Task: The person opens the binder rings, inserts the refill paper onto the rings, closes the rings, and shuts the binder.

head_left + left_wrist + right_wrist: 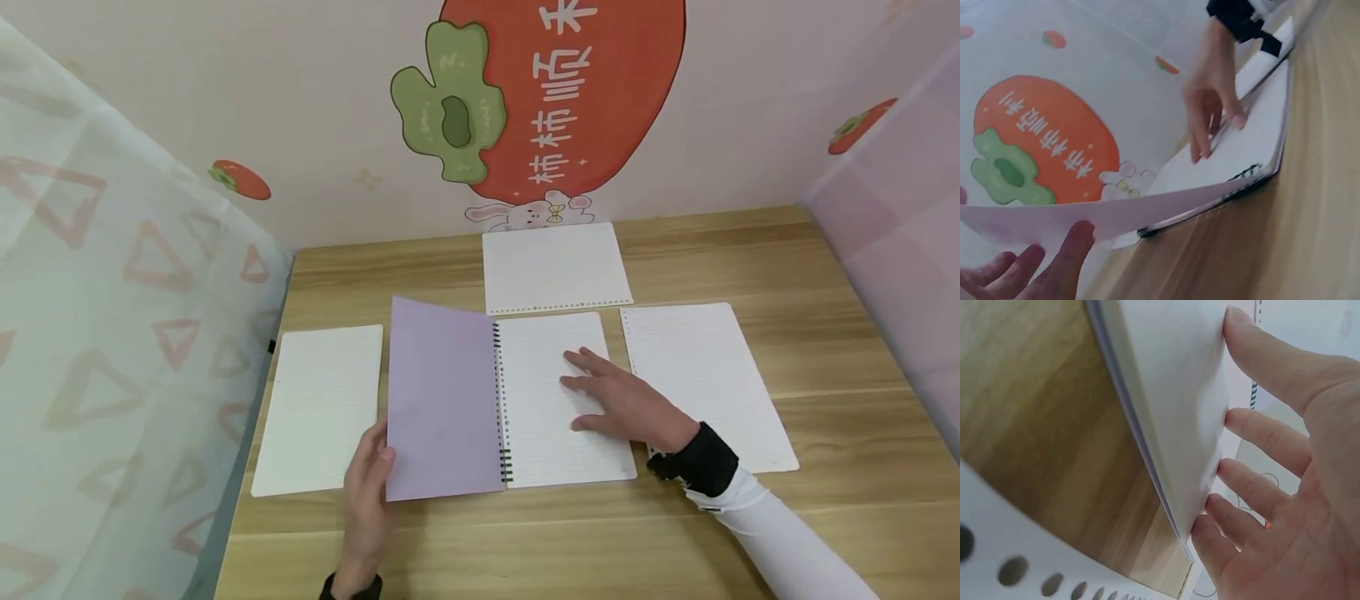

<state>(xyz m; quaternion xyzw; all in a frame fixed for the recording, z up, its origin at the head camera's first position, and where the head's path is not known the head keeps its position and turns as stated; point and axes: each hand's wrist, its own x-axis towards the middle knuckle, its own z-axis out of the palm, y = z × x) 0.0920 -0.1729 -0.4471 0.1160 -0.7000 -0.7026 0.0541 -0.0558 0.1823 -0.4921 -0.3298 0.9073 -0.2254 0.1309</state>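
Note:
A spiral notebook lies opened out on the table, its lined white page [555, 417] on the right. Its purple cover [442, 400] is on the left, with the free edge lifted off the wood. My left hand [367, 479] holds that cover by its outer edge between thumb and fingers; the left wrist view shows the raised cover [1116, 215] edge-on. On the lined page, my right hand [626, 400] rests its spread fingertips. In the right wrist view, the fingers [1263, 434] are nearly straight against the paper [1172, 394]. The black ring binding [506, 467] joins cover and page.
Loose punched sheets lie around the notebook: one sheet [322, 408] to the left, another sheet [555, 271] behind, and a lined sheet [705, 375] to the right, partly under my right wrist. A printed backdrop [337, 125] stands at the table's [825, 350] back.

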